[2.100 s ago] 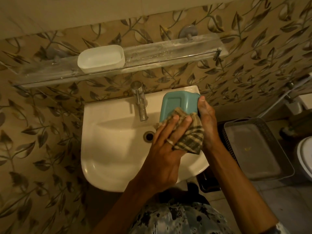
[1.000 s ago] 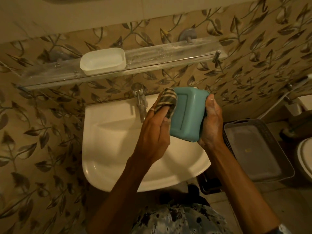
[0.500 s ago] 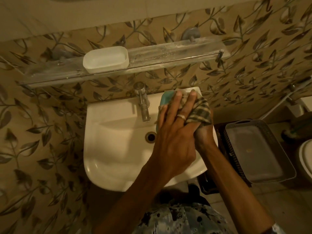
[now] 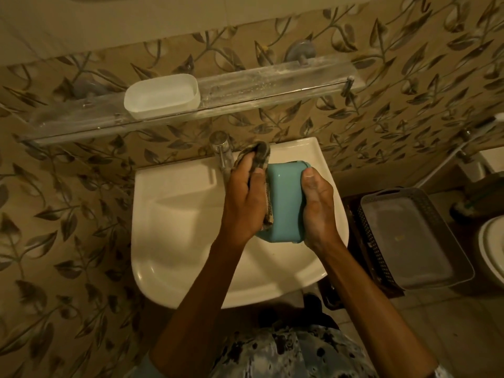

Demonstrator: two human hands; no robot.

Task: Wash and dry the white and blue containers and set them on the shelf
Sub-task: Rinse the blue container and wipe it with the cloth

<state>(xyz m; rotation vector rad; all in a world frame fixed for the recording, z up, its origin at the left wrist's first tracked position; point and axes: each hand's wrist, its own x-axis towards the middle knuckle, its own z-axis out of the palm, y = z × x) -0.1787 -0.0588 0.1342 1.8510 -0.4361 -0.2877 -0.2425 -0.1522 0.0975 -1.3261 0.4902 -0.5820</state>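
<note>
- Above the white ceramic basin (image 4: 177, 227), you hold the blue rounded plastic container (image 4: 285, 203) between both hands, tipped on its side and not touching the basin.
- Your right hand (image 4: 317, 211) grips the container's right wall, fingers curled round it, thumb at the upper edge.
- Your left hand (image 4: 246, 205) clutches the checked cloth (image 4: 257, 152) and presses it against the container's left wall; the cloth bunches over your fingertips beside the chrome tap (image 4: 221, 151).
- On the clear wall shelf (image 4: 272, 85), the white oval plastic container (image 4: 161, 95) stands upright, left of centre.
- Right of the basin, a grey perforated plastic basket (image 4: 414, 236) sits lower down.
</note>
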